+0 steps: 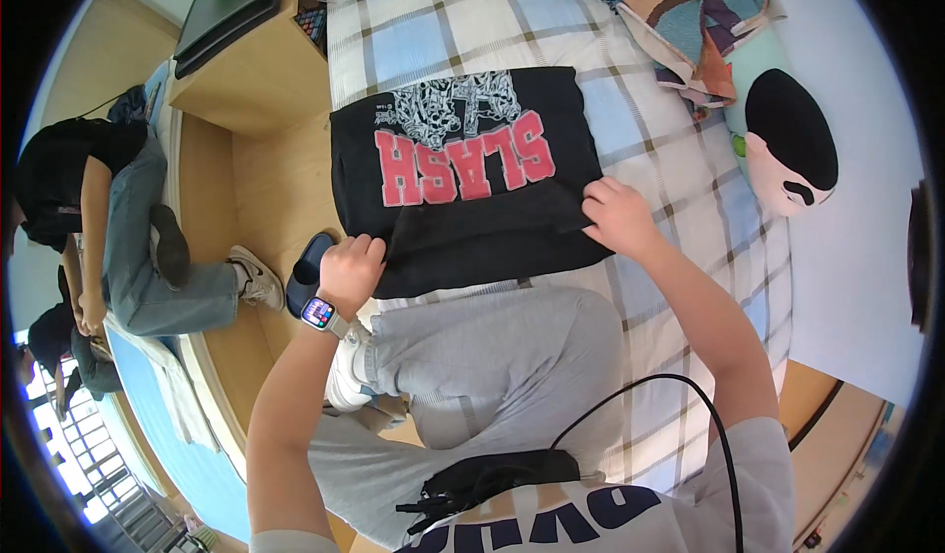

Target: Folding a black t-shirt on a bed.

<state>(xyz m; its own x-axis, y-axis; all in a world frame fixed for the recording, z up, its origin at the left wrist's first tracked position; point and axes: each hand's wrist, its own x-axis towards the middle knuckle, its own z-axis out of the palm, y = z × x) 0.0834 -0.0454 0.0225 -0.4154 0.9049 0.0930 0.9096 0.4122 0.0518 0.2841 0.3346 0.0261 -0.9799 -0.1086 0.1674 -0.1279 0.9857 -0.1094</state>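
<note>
A black T-shirt [472, 236] with a white graphic and large red letters lies folded into a rough rectangle on the plaid bedsheet [650, 287]. The print faces away, upside down from where I sit. My left hand [353, 269], with a smartwatch [319, 314] on its wrist, pinches the near left edge of the shirt. On the right side, my right hand [617, 212] grips the shirt's edge with its fingertips. Between my two hands the cloth forms a raised fold. The fingertips of both hands are partly hidden in or behind the cloth.
A plush figure [790, 140] and a patterned cloth [686, 22] lie along the wall. To the left stands a wooden cabinet [244, 58], with a dark blue slipper [303, 276] on the floor. Another person [140, 236] sits on the neighbouring bed. A black cable [709, 405] loops beside my lap.
</note>
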